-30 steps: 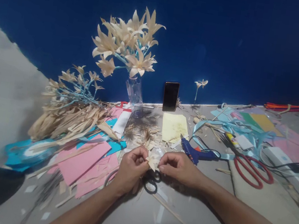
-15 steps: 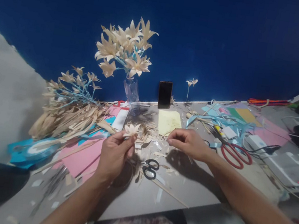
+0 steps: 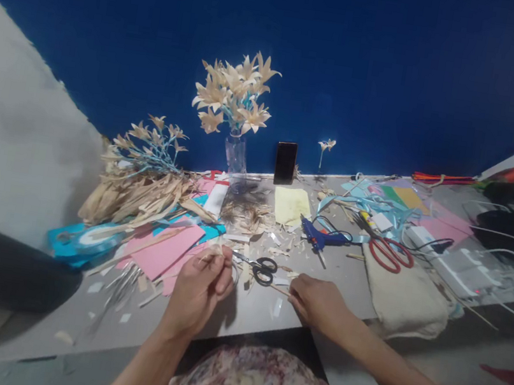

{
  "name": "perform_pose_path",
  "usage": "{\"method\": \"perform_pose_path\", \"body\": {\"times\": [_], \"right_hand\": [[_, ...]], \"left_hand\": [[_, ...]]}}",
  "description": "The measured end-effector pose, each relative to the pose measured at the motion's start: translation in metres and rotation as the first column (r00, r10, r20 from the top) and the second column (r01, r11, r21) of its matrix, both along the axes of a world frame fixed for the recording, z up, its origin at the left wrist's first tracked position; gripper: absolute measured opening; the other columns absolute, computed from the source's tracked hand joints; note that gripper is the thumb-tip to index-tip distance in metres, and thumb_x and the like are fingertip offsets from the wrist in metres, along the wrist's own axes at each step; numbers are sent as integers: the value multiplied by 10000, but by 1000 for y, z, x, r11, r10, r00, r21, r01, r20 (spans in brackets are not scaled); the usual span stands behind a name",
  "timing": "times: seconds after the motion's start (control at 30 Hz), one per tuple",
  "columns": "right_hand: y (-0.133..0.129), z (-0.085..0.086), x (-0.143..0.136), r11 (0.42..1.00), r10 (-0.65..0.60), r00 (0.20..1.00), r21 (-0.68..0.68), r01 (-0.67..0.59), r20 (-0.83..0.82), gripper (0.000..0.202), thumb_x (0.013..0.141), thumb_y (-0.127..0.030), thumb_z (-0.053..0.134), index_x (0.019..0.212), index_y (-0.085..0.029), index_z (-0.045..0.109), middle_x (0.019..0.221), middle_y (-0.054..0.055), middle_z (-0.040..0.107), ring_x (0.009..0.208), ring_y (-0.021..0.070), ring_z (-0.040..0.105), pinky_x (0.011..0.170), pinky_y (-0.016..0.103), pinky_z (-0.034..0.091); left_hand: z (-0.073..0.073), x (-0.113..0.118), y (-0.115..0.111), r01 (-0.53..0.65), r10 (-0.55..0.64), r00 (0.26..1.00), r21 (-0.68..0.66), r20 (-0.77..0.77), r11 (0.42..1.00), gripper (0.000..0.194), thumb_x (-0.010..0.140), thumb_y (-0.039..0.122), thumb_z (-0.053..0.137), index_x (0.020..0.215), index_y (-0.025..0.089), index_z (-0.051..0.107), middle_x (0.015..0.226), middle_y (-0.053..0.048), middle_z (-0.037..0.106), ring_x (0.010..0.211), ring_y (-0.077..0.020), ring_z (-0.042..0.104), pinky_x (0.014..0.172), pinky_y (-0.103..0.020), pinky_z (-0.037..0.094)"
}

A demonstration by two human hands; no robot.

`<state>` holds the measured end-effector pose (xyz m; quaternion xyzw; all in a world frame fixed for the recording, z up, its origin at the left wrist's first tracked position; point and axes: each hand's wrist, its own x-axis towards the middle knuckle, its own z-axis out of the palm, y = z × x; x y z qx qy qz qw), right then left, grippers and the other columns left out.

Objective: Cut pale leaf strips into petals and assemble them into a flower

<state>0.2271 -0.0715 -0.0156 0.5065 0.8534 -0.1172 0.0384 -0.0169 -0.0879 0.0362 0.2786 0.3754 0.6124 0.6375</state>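
Between the closed fingers of my left hand (image 3: 202,284) is a small cream artificial flower (image 3: 216,248), mostly covered by the fingers. My right hand (image 3: 321,300) is low over the table front, its fingertips closed on the end of a thin wooden stick (image 3: 279,289). Black-handled scissors (image 3: 264,271) lie between the two hands, blades toward the left one. Behind my right hand a blue glue gun (image 3: 322,236) rests on the table beside a yellow paper sheet (image 3: 291,207).
A clear vase (image 3: 236,160) of cream flowers stands at the back, near an upright phone (image 3: 285,162). Dried husks (image 3: 135,197) and pink paper (image 3: 164,249) lie at left. Red-handled scissors (image 3: 391,256), a beige cloth (image 3: 403,295) and a white power strip (image 3: 444,265) occupy the right.
My right hand has come down and nearer, from beside the yellow sheet to the stick, uncovering the glue gun. My left hand has lowered slightly, still with the flower. The view has shifted.
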Motion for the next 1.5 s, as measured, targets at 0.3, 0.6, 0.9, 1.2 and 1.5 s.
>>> {"method": "perform_pose_path", "body": {"times": [0.3,0.6,0.9,1.2,1.5], "right_hand": [[18,45,-30,995,-78,722,-98,14,-687,133,896,-241,593,833,-183,696,830,42,698,788,176,625,717,264,429],[28,43,-50,907,-403,323,-422,12,-856,164,824,-328,674,801,-166,690,705,13,632,631,139,525,598,254,400],[39,32,-71,790,-594,63,-596,-143,-802,318,731,-424,793,767,-143,649,596,-31,542,525,85,435,520,219,335],[47,11,-83,584,-808,-203,-707,-399,-553,300,643,-313,871,717,-144,633,498,-72,478,401,21,287,421,175,183],[50,3,-88,582,-811,-299,-648,-492,-503,268,679,-280,847,735,-153,617,510,-87,454,414,17,245,426,167,179]], "left_hand": [[-2,14,2,284,-284,959,-4,-19,959,299,784,414,763,767,145,633,572,29,533,389,-51,395,393,-192,274],[-7,11,28,198,-156,891,55,-427,979,244,814,391,722,754,163,663,597,19,554,442,-80,470,450,-201,337],[-14,8,46,223,25,778,313,-628,923,148,895,231,620,867,221,765,865,-15,558,677,-112,551,572,-211,438],[-22,6,47,220,-14,777,250,-629,943,186,880,224,641,954,255,809,892,-35,573,806,-152,567,694,-245,448],[-35,8,49,111,-59,857,72,-512,991,278,790,250,735,1066,224,762,969,-39,613,678,-118,553,628,-238,463]]}}
